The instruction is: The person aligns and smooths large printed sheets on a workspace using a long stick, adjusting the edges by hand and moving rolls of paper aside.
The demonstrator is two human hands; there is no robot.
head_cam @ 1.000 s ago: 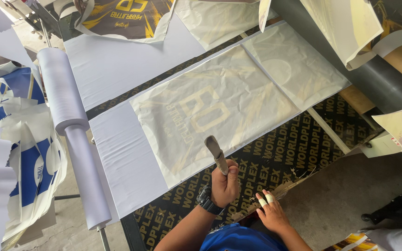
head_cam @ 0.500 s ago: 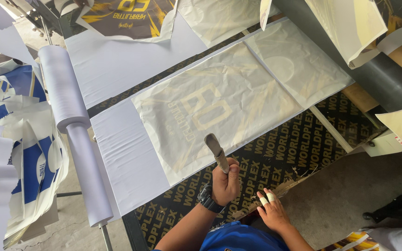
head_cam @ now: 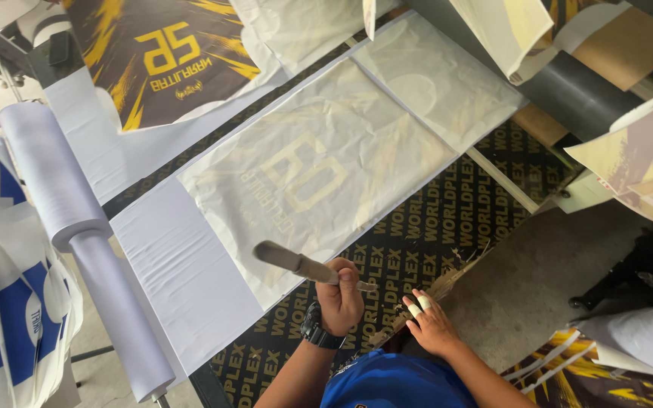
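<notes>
While left hand (head_cam: 339, 296) grips blurred blade (head_cam: 296, 264) — right hand (head_cam: 430, 325) rests | forearms cropped

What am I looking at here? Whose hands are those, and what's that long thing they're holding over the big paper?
There is no machine doing the work here, just a person. The camera sits on that person's head and looks down, so you see their own arms from above. The left hand, with a dark wristwatch, grips a long flat tool that looks like a blade; I can't tell exactly what kind. It points out over the edge of a big pale sheet with a faint print showing through. Under that lies a strip of white paper, coming off a white roll on the left. Everything rests on a dark printed table. The right hand holds nothing and rests at the table's worn edge. Two of its fingers are wrapped in white tape.
</notes>
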